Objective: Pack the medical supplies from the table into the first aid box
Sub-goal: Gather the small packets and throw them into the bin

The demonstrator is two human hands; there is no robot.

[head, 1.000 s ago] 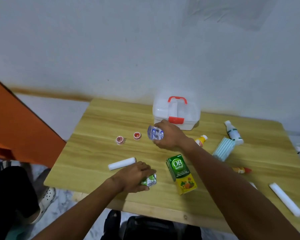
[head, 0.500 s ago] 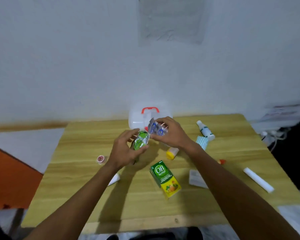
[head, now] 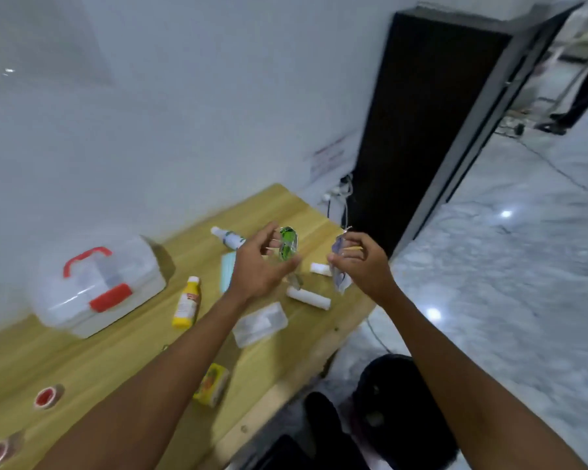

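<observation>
My left hand [head: 257, 266] holds a green blister pack [head: 287, 244] above the table's right part. My right hand [head: 362, 262] holds a blue-silver blister pack [head: 338, 266] over the table's right edge. The white first aid box [head: 95, 286] with red handle and red latch stands shut at the left, against the wall. On the wooden table [head: 82, 361] lie a yellow bottle [head: 186, 303], a white spray bottle [head: 228, 237], a blue face mask [head: 227, 268], a white gauze roll [head: 308, 297], a clear packet [head: 260, 323] and a green-yellow carton [head: 213, 385].
Two red tape rolls [head: 48, 396] lie at the table's near left. A dark door frame [head: 421, 106] and cables stand right of the table. Shiny tiled floor [head: 506, 266] spreads to the right. A black stool [head: 394, 378] sits below the table edge.
The camera has swung right, so the box now lies at the left. Both hands, each holding its blister pack, have moved apart and toward the table's right end.
</observation>
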